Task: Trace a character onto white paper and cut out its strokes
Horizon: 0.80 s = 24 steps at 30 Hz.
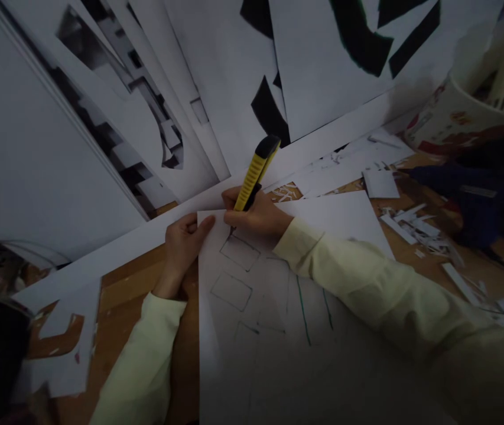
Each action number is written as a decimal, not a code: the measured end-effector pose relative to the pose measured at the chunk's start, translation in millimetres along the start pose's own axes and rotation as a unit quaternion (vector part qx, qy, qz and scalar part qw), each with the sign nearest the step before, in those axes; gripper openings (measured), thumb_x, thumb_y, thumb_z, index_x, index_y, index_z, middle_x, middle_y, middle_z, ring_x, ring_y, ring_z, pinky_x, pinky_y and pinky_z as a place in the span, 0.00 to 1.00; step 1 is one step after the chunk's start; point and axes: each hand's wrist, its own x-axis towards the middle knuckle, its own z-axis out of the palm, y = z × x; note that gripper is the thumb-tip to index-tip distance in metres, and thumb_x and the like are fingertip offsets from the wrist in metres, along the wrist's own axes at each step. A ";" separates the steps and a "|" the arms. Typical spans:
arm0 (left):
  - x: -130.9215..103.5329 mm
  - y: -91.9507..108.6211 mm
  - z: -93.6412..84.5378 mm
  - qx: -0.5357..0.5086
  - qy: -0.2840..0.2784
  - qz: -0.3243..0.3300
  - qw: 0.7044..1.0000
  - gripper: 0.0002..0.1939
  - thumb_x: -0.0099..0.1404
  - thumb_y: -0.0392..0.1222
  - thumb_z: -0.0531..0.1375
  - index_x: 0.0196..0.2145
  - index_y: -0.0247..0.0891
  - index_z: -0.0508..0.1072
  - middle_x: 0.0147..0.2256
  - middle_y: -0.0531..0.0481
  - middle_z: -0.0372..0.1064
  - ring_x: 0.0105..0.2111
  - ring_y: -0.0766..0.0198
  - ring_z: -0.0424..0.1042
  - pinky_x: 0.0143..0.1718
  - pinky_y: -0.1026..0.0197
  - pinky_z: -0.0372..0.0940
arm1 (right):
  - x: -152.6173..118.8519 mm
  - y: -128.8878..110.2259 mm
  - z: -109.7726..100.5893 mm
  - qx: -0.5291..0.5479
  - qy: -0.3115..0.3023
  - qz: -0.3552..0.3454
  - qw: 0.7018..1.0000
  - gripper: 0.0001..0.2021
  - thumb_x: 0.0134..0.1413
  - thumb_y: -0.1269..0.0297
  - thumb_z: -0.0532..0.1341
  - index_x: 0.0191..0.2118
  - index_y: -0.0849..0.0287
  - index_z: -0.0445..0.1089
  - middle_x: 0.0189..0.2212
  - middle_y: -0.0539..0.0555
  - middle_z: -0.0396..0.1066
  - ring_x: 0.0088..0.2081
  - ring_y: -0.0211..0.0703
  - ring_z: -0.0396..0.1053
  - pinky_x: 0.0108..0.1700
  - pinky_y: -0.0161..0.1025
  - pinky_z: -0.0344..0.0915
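A large white sheet [243, 366] lies on the wooden table, with several rectangles and green lines drawn on it. My right hand [258, 213] is closed round a yellow and black utility knife [252, 177]. The knife leans to the right, and its tip meets the sheet at the upper corner of the topmost drawn rectangle. My left hand [186, 243] pinches the sheet's upper left corner, thumb on top and the other fingers curled at the edge. Both sleeves are pale yellow.
White boards with cut-out shapes [127, 106] lean at the back. A patterned paper bucket [438, 121] holding tools stands at the right. White paper scraps [411, 227] litter the wooden table [134, 295]. A sheet with a curved cut-out [63, 375] lies at the left.
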 end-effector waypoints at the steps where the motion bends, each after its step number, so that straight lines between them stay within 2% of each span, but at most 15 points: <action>1: -0.2 0.8 0.0 0.003 0.001 -0.001 1.000 0.20 0.57 0.58 0.62 0.22 0.38 0.69 0.17 0.58 0.50 0.19 0.70 0.49 0.19 0.65 0.44 | -0.3 -0.5 -0.5 -0.001 0.002 0.003 1.000 0.17 0.41 0.63 0.61 0.18 0.54 0.49 0.17 0.41 0.47 0.22 0.32 0.48 0.25 0.36 0.45; 3: -0.8 2.1 0.2 0.000 0.000 -0.001 1.000 0.20 0.57 0.58 0.62 0.21 0.39 0.67 0.17 0.58 0.49 0.19 0.70 0.47 0.19 0.65 0.43 | -0.7 -0.3 -1.3 -0.001 0.006 0.005 1.000 0.16 0.42 0.64 0.61 0.18 0.54 0.49 0.17 0.41 0.46 0.23 0.32 0.48 0.25 0.37 0.45; 9: -1.4 1.3 1.2 -0.012 0.003 -0.003 1.000 0.22 0.57 0.59 0.63 0.20 0.39 0.65 0.19 0.58 0.52 0.20 0.70 0.50 0.20 0.66 0.46 | 1.1 4.6 -3.8 -0.007 0.002 -0.004 1.000 0.15 0.42 0.62 0.60 0.18 0.54 0.50 0.17 0.42 0.48 0.24 0.34 0.51 0.27 0.36 0.47; 12: -1.3 1.5 0.7 -0.023 -0.002 -0.014 1.000 0.21 0.56 0.59 0.63 0.22 0.38 0.67 0.18 0.58 0.53 0.20 0.70 0.50 0.20 0.66 0.47 | 0.5 3.4 -4.6 0.006 -0.001 0.011 1.000 0.14 0.41 0.63 0.60 0.19 0.54 0.51 0.17 0.42 0.48 0.23 0.34 0.51 0.27 0.36 0.47; 16: -1.5 1.1 0.7 -0.046 -0.019 -0.028 0.998 0.20 0.57 0.58 0.64 0.27 0.37 0.73 0.21 0.56 0.61 0.21 0.69 0.55 0.21 0.66 0.52 | -3.5 -2.9 -2.5 0.016 0.016 0.044 0.999 0.14 0.41 0.66 0.59 0.19 0.54 0.50 0.17 0.41 0.46 0.23 0.33 0.50 0.27 0.36 0.46; 21: -0.4 -2.7 0.7 -0.051 -0.031 -0.026 0.998 0.22 0.58 0.61 0.63 0.29 0.37 0.75 0.23 0.53 0.66 0.23 0.67 0.60 0.22 0.65 0.54 | -8.3 -10.7 3.1 0.075 0.090 0.045 0.992 0.13 0.43 0.64 0.60 0.19 0.54 0.52 0.18 0.43 0.49 0.24 0.35 0.50 0.27 0.37 0.46; 24: 0.2 -0.8 -0.8 -0.025 -0.029 -0.012 0.999 0.20 0.60 0.59 0.62 0.28 0.37 0.75 0.23 0.52 0.67 0.23 0.66 0.61 0.21 0.65 0.52 | -10.7 -15.1 7.7 0.082 0.060 0.063 0.993 0.15 0.44 0.63 0.61 0.19 0.54 0.52 0.17 0.43 0.49 0.23 0.34 0.50 0.26 0.36 0.46</action>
